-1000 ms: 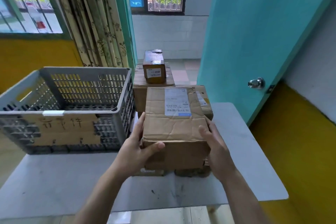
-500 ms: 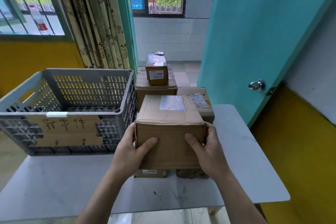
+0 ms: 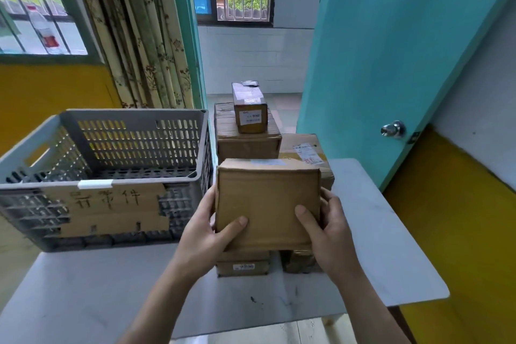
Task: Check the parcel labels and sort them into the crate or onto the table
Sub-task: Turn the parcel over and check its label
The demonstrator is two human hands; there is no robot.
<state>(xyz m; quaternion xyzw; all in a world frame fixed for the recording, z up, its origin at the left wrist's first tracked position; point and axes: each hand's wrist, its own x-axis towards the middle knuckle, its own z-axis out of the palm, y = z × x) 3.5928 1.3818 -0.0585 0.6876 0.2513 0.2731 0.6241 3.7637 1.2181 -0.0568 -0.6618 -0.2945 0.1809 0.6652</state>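
Parcel in both hands, label checked or about to be.

I have the cardboard parcel gripped between my left hand and right hand, thumbs curled over the near face, fingers wrapped round the sides. It hangs just above the other parcels stacked on the white table, and the grey crate sits just beside it to my left. The label lies on the top face, tilted away from me (I can't read it from this angle). I judge this the deciding step: next I either swing it left over the crate's rim, or set it down on a bare patch of table, keeping it level.
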